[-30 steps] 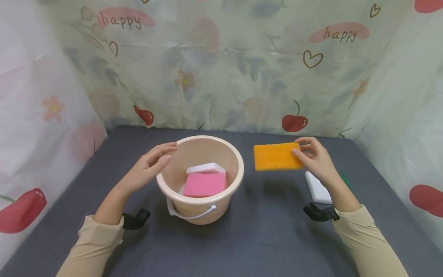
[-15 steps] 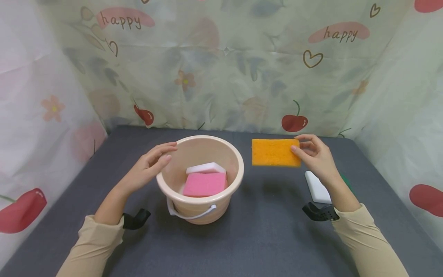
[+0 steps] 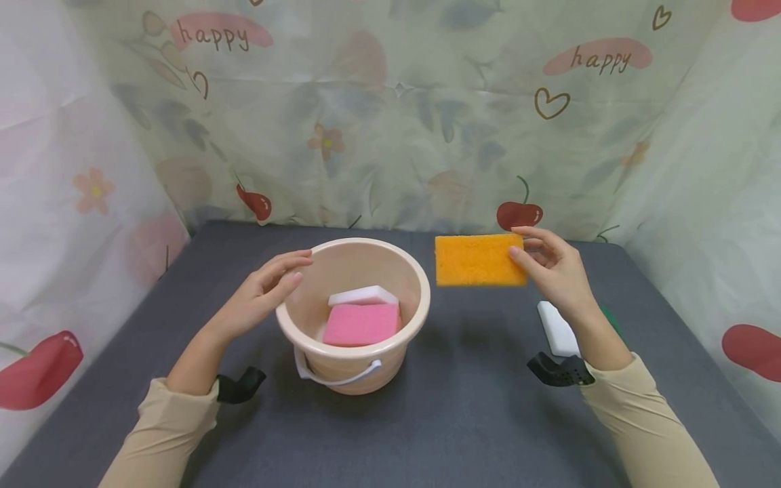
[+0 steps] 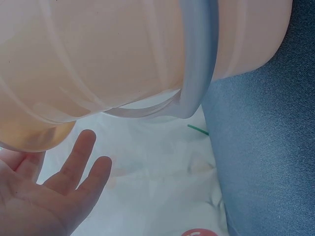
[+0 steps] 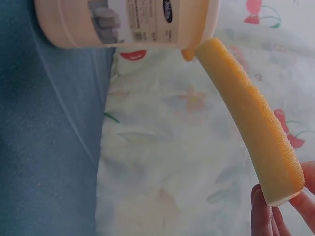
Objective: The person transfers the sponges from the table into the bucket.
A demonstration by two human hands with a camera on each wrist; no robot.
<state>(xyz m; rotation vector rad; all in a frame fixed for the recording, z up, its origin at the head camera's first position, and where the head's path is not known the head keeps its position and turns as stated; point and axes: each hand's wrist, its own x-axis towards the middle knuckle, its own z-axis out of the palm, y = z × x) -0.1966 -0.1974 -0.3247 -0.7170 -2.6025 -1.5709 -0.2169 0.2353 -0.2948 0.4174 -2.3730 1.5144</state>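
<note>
My right hand [image 3: 552, 271] pinches an orange sponge [image 3: 478, 260] by its right end, thumb in front, and holds it in the air right of the bucket. Seen edge-on in the right wrist view, the sponge [image 5: 251, 118] bows slightly. The beige bucket [image 3: 342, 364] stands on the table with a pink sponge [image 3: 361, 324] and a white sponge [image 3: 363, 296] inside. At the bucket's left rim is my left hand [image 3: 259, 296], its fingers loosely bent and holding nothing; whether its fingertips touch the rim cannot be told. In the left wrist view the left hand [image 4: 64, 191] is beside the bucket wall.
A white block [image 3: 556, 329] lies on the dark table [image 3: 464, 420] near my right forearm. Beyond it a green thing [image 3: 611, 321] is mostly hidden by that arm. The bucket's pale handle [image 3: 342, 381] hangs at its front. Patterned cloth [image 3: 390, 156] encloses the back and sides.
My right hand has raised the orange sponge and brought it slightly left, closer to the bucket. The left hand and the bucket stay in place.
</note>
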